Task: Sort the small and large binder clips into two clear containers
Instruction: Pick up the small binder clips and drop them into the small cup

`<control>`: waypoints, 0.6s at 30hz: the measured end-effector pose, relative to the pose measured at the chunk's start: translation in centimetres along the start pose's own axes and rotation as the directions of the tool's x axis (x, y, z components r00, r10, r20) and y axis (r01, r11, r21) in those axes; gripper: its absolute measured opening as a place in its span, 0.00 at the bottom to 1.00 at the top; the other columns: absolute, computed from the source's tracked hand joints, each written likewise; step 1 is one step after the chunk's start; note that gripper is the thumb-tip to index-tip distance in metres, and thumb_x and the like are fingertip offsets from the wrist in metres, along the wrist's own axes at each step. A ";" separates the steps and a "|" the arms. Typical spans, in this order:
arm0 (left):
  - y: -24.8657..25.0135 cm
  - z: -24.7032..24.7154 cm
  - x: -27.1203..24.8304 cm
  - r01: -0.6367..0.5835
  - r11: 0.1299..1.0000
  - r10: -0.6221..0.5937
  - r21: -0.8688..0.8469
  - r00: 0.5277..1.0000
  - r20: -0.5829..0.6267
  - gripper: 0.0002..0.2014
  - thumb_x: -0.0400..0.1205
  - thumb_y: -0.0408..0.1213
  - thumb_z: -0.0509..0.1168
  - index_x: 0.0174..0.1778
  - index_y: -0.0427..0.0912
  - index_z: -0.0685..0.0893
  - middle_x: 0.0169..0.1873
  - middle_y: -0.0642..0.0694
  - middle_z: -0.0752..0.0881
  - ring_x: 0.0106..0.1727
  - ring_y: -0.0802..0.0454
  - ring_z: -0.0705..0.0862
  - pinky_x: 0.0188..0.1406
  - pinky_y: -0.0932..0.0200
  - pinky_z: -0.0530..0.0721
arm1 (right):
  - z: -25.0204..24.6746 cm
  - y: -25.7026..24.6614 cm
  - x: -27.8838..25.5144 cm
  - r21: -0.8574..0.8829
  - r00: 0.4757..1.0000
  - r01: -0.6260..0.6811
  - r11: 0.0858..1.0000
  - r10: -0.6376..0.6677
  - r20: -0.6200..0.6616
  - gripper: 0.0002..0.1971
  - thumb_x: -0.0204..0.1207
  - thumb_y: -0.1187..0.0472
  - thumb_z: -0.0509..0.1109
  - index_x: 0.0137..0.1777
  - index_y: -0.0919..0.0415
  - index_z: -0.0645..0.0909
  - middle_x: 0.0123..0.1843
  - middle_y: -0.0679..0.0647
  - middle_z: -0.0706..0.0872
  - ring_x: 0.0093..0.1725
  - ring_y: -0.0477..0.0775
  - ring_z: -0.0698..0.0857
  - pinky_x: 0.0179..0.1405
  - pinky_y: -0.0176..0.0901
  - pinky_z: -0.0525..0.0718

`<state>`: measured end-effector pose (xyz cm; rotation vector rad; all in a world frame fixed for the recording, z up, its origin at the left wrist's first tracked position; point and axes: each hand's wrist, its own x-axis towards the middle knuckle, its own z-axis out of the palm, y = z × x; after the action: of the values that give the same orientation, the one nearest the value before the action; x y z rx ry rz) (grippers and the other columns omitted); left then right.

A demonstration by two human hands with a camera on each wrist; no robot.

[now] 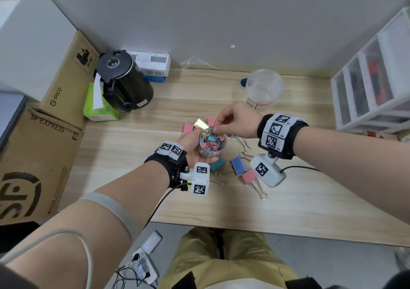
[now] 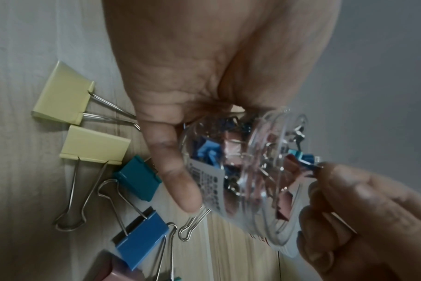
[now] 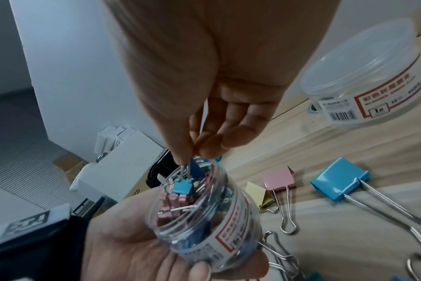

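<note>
My small clear jar (image 1: pixel 212 143), labelled and nearly full of small pink, blue and teal binder clips, sat tilted and off the desk at the centre of the head view, with one small blue clip (image 3: pixel 182 186) hanging by its wire handles at its open mouth. The larger clear container (image 1: pixel 264 90) stood upright at the upper right. Large clips lay loose on the wood around the jar: two yellow (image 2: pixel 65 95), pink (image 1: pixel 250 176), blue (image 1: pixel 237 164) and teal (image 1: pixel 217 164).

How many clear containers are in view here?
2: a small jar held in the left hand, and a larger tub standing on the desk beyond the right hand.
</note>
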<state>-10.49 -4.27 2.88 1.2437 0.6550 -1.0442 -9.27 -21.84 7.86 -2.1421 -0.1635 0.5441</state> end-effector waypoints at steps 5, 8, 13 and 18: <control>0.0 0.2 0.5 0.011 0.999 -0.011 -0.032 1.000 0.015 0.26 0.89 0.53 0.57 0.66 0.34 0.84 0.60 0.31 0.89 0.56 0.32 0.88 0.24 0.54 0.89 | -0.1 0.7 -0.2 -0.125 0.998 0.052 0.991 -0.057 -0.035 0.04 0.70 0.58 0.82 0.41 0.57 0.90 0.35 0.45 0.89 0.32 0.37 0.83 0.35 0.31 0.81; -0.1 0.4 0.4 0.014 0.999 -0.012 -0.039 0.999 0.044 0.22 0.89 0.52 0.59 0.59 0.35 0.86 0.52 0.34 0.90 0.54 0.34 0.88 0.27 0.54 0.90 | -0.2 1.0 -0.4 -0.318 0.984 0.127 0.940 -0.159 -0.077 0.05 0.71 0.52 0.80 0.43 0.51 0.90 0.35 0.41 0.86 0.36 0.44 0.85 0.40 0.43 0.85; 0.1 0.5 0.6 -0.010 0.999 0.013 -0.044 0.998 0.055 0.23 0.89 0.53 0.59 0.62 0.36 0.84 0.53 0.34 0.88 0.57 0.34 0.86 0.26 0.54 0.90 | -0.4 1.9 -0.7 -0.355 0.963 0.217 0.909 -0.260 -0.076 0.09 0.72 0.48 0.75 0.48 0.49 0.90 0.38 0.40 0.87 0.37 0.44 0.84 0.42 0.45 0.85; 0.2 0.4 0.7 -0.003 0.998 0.010 -0.063 0.993 0.120 0.20 0.89 0.49 0.58 0.57 0.36 0.87 0.49 0.35 0.91 0.50 0.35 0.90 0.28 0.57 0.90 | -1.2 3.1 -0.2 -0.102 0.987 -0.020 0.995 0.003 -0.163 0.14 0.82 0.49 0.64 0.49 0.56 0.87 0.43 0.53 0.91 0.42 0.54 0.88 0.44 0.50 0.87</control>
<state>-10.08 -4.85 2.48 1.1192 0.5863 -1.0763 -9.14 -24.64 6.07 -2.2785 -0.0902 0.3714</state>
